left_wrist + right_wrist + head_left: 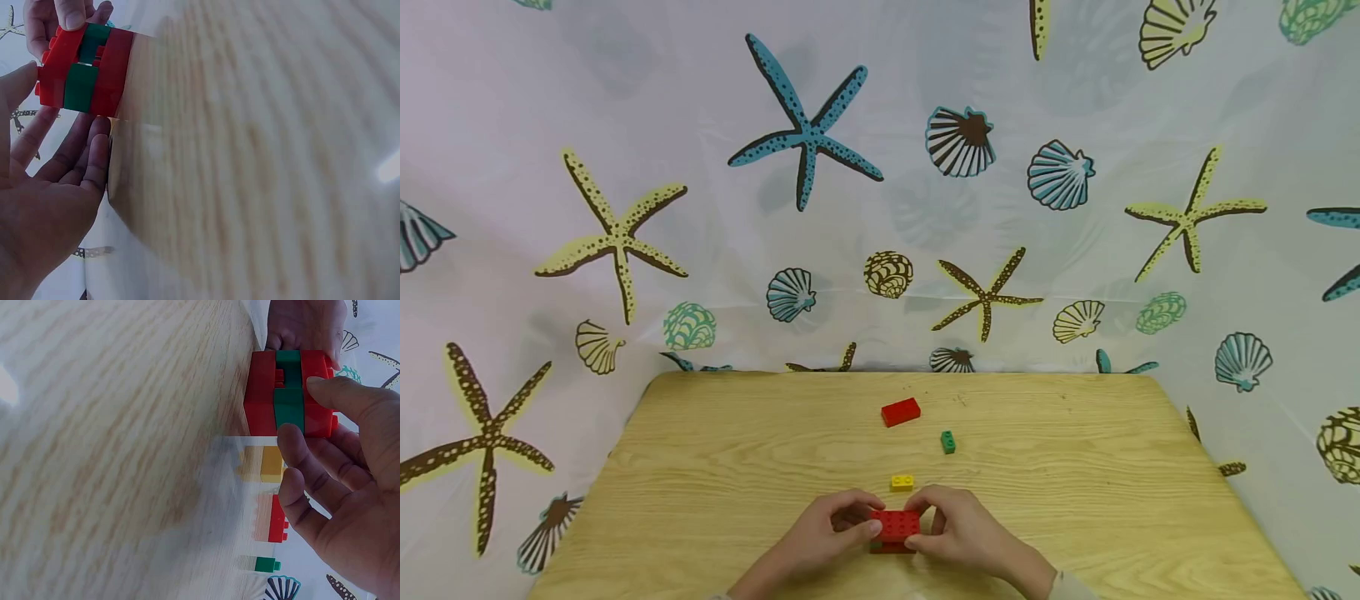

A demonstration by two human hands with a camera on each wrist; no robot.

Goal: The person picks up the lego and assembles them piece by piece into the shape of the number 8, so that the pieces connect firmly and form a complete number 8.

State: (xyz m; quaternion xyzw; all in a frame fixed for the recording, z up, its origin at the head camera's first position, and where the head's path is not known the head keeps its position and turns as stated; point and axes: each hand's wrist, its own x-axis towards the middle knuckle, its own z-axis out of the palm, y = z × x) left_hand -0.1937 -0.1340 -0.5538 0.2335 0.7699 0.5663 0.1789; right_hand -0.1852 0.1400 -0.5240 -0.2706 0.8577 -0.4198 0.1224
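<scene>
A small stack of toy bricks stands on the wooden table near its front edge. Its top red brick (898, 523) has studs facing up. Beneath it, two green bricks (80, 89) sit with a gap between them, on a bottom red brick (259, 394). At the left end, my left hand (827, 533) holds the top red brick, thumb at its near corner and fingers behind. My right hand (966, 532) pinches the same brick at the right end, its thumb (337, 394) pressing the red side.
Just behind the stack lies a small yellow brick (902, 482). Farther back are a small green brick (948, 442) and a loose red brick (901, 412). A curtain (880, 225) printed with starfish and shells surrounds the table (715, 450).
</scene>
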